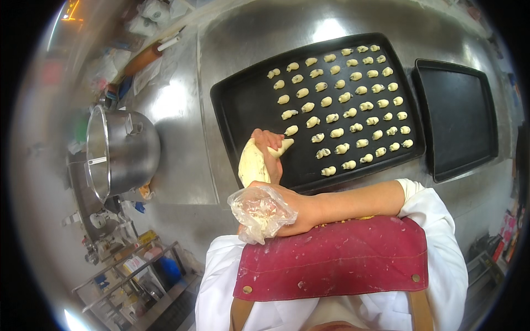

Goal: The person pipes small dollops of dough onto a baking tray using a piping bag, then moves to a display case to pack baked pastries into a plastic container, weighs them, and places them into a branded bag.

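Note:
A clear piping bag (253,164) filled with pale cream-coloured batter is held between both hands over the near left edge of a black baking tray (240,110). My left hand (269,150) is closed round the bag's lower part, its tip pointing right above the tray. My right hand (301,208) grips the upper end, where loose crumpled plastic smeared with batter sticks out. Rows of small piped mounds (337,133), pale with dark spots, cover the tray's middle and right. One mound (291,130) lies close to the bag's tip.
A second black tray (455,118) stands to the right on the steel worktop (182,165). At left is a large steel pot (141,149). A rolling pin (144,59) lies at the far left, and a rack with containers (138,270) stands below left.

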Available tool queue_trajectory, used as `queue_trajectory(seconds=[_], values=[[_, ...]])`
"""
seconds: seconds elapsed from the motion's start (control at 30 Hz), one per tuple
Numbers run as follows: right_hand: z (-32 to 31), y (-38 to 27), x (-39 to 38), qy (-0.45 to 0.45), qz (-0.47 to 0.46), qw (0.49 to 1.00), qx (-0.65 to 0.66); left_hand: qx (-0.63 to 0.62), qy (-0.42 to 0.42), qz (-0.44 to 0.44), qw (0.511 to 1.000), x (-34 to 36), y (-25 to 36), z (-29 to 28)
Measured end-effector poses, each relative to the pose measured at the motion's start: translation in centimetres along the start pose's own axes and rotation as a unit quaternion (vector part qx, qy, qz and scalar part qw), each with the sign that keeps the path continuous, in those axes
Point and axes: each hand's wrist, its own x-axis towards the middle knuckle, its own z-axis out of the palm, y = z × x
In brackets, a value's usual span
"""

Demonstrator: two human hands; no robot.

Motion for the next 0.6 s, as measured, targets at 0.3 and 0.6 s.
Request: queue_trajectory(seconds=[0.3,0.6], values=[[0.2,-0.3,-0.7,0.022,0.021,0.998,-0.054,-0.001,-0.004,-0.030,1.000,-0.7,-1.9,0.5],[1.0,0.9,-1.8,0.019,0.035,0.997,-0.059,0.046,0.062,0.001,0.997,-1.5,-0.4,0.7]])
